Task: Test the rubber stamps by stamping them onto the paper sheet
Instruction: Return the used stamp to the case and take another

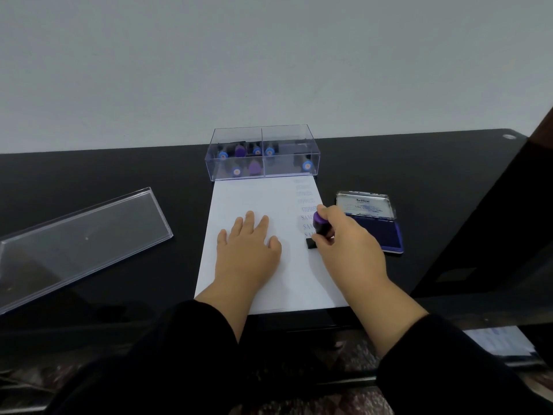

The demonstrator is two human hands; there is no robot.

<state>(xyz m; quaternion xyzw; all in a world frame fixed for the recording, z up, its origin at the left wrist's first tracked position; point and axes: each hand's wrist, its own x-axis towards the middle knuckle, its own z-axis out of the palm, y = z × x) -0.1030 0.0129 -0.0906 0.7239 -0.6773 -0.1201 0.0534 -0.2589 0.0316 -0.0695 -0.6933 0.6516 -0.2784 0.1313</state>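
Fingers point(324, 211) of the right hand point(347, 244) are curled round the purple handle of a rubber stamp point(319, 227), whose dark base sits at the right edge of the paper sheet point(239, 199), just below a column of earlier prints. The left hand point(247, 250) lies flat on the sheet's middle, fingers straight and spread, grasping nothing, only pinning the paper to the counter point(104, 175).

To stamp well here, I judge the base should meet the sheet squarely, with pressure straight down through the handle and no rocking, then lift off vertically so the ink does not smear. The flat left hand should keep holding the sheet, since it could lift with the stamp. The base looks close to the sheet's right edge, so part of the print could run off the paper.

Right of the sheet lies an open ink pad point(380, 235); its lid reads "Artline". On the sheet, the nearer prints begin "SAM"; the farther ones are too faint to read. Beyond the sheet's far edge stands a clear box point(263, 136) holding more stamps.
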